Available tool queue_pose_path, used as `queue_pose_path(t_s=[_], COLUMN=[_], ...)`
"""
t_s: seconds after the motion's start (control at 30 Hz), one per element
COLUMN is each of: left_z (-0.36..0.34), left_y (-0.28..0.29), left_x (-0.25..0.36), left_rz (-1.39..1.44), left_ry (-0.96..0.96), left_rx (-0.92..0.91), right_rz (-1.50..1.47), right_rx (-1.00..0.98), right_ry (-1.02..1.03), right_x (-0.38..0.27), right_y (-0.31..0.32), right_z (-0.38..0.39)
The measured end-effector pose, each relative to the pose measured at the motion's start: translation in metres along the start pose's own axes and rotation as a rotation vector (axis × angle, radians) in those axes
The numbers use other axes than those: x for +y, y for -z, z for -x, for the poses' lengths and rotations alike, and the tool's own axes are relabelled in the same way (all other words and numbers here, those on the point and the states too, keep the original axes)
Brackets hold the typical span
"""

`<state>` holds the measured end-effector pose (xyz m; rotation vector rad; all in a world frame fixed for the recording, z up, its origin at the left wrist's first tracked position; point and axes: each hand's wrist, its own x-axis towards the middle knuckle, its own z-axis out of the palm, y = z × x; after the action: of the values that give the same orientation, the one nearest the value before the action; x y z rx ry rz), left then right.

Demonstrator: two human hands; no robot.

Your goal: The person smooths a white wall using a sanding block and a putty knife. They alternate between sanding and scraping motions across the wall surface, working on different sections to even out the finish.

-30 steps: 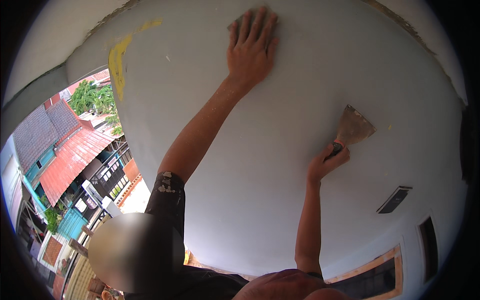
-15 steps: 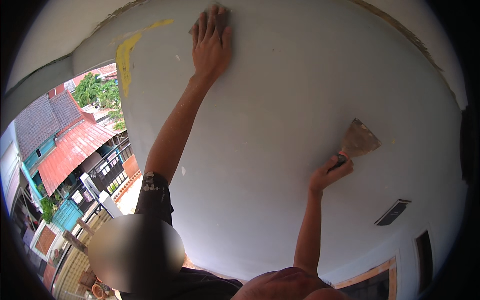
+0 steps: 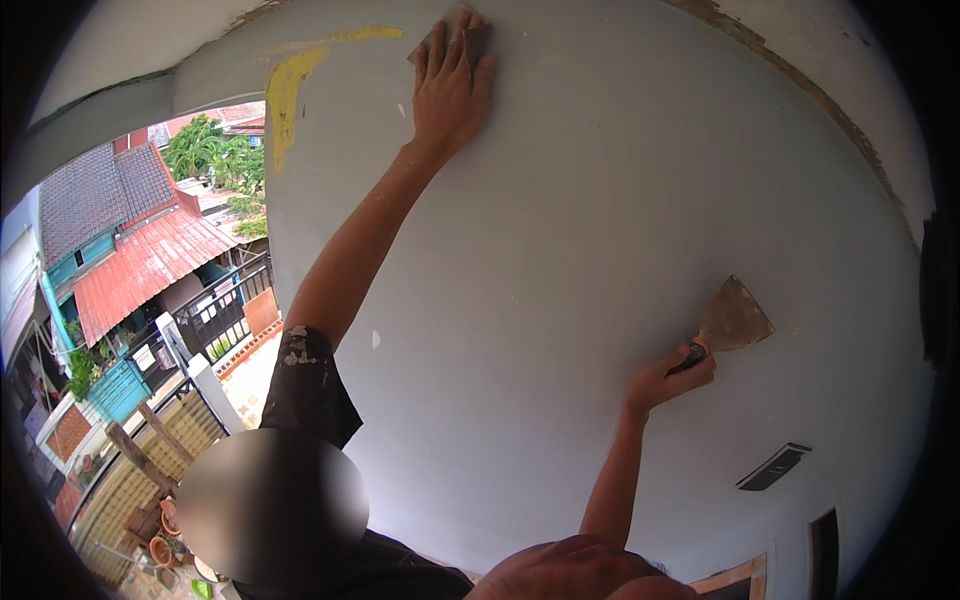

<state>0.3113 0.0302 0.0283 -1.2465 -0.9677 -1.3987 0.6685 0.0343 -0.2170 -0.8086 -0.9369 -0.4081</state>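
High on a grey wall (image 3: 540, 230), my left hand (image 3: 450, 105) presses a brown sheet of sandpaper (image 3: 479, 42) flat against the surface, fingers laid over it. The sheet's corners poke out around the fingertips; its middle is hidden. Lower and to the right, my right hand (image 3: 665, 383) is closed around the dark handle of a putty knife (image 3: 738, 315). Its wide, stained blade points up and right, close to the wall; whether it touches cannot be told. Left of my left hand, a yellow patch (image 3: 287, 100) marks the wall's upper corner.
A dark rectangular plate (image 3: 774, 467) is fixed low on the right of the wall. Rough edging (image 3: 780, 60) runs along the ceiling line. Beyond the opening at left are a fence (image 3: 225, 315), a red-roofed house (image 3: 150, 275) and plant pots (image 3: 162, 550).
The view has shifted, moving the yellow patch right and the wall plate down. Against the wall, my left hand has slid slightly left with the sandpaper. My right hand keeps hold of the putty knife.
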Motion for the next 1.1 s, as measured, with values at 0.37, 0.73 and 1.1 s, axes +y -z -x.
queue_pose_path(t_s=[0.37, 0.73, 1.1], left_z=[0.016, 0.048, 0.043], left_y=[0.019, 0.021, 0.021], left_x=[-0.038, 0.011, 0.009], left_rz=[0.046, 0.076, 0.089], left_ry=[0.260, -0.012, -0.100], left_rx=[0.089, -0.077, -0.152], right_rz=[-0.006, -0.009, -0.048], right_rx=[-0.023, -0.083, -0.116], right_ry=[0.021, 0.059, 0.310], right_x=[0.008, -0.018, -0.067], right_y=[-0.003, -0.001, -0.060], right_z=[0.002, -0.015, -0.057])
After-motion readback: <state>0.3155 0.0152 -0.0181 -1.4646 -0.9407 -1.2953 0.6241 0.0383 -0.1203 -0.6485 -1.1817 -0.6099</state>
